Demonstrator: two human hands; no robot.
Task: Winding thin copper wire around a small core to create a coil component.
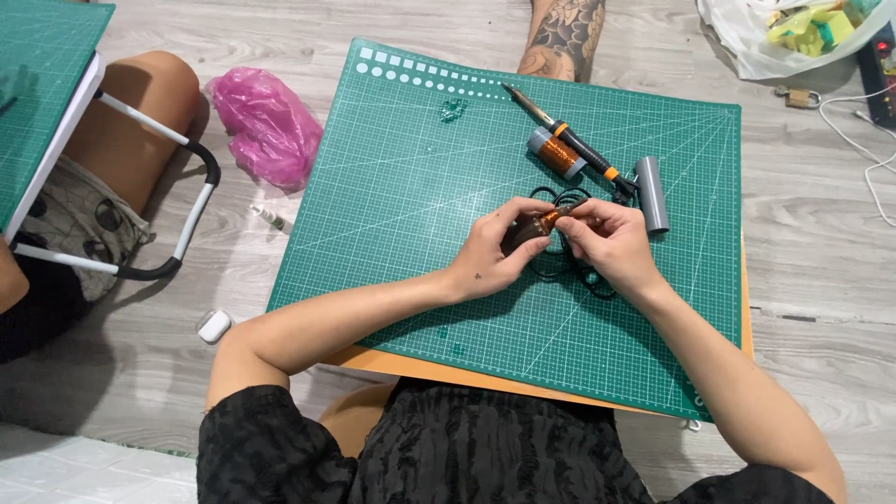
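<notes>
1. The left hand (499, 250) curled around a small dark coil wound with copper wire (534, 227), above the green gridded cutting mat (401, 215).
2. The right hand (607, 238) pinched the coil's copper end between fingertips.
3. A black-and-orange soldering iron (569, 142) lay just beyond.

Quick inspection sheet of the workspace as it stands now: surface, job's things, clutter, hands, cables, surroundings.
Surface: green cutting mat on an orange board, set on a grey wood-look floor.
Job's things: copper coil held between both hands; soldering iron, second coil and grey tube lie on the mat.
Clutter: pink bag, small white case, small tube on the floor.
Hands: left hand and right hand both grip the coil.
Cables: black cable looped under the hands; white cable at far right.
Surroundings: another person's tattooed leg; a second mat at left.
</notes>
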